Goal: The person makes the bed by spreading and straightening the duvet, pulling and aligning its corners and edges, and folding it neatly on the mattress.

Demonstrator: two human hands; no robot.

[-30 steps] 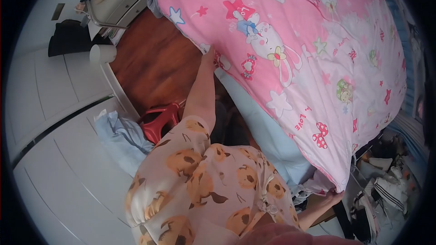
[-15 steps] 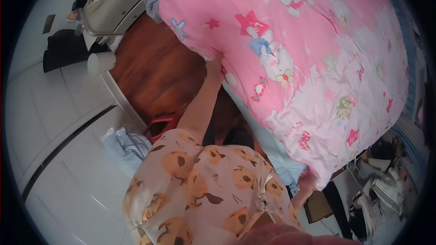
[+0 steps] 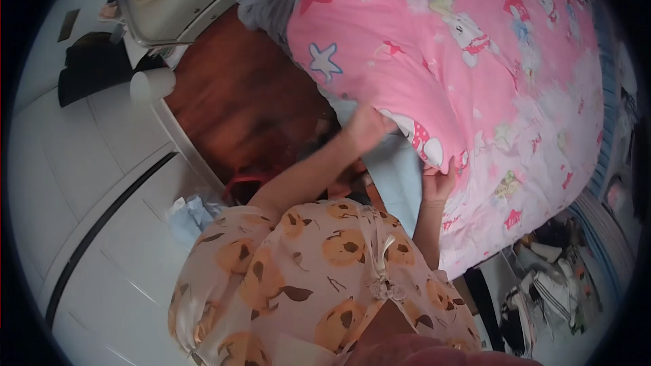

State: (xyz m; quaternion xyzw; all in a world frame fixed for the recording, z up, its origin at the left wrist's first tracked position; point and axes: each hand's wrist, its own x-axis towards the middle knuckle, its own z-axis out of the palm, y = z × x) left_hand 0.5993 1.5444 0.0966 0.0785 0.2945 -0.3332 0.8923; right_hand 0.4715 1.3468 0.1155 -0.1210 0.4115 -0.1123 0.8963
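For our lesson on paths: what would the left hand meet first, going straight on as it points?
Probably the quilt, its edge right by the left hand; depth is unclear, they may touch.

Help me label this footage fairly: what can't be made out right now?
All in the head view:
- Left hand: blurred, so its grip on the pink quilt is unclear.
- Light-blue bedding: mostly hidden by the quilt.
- Quilt's far end: cut off by the top edge.
- Red object: largely hidden by the left forearm and sleeve.
- Clutter at lower right: too small and jumbled to name fully.
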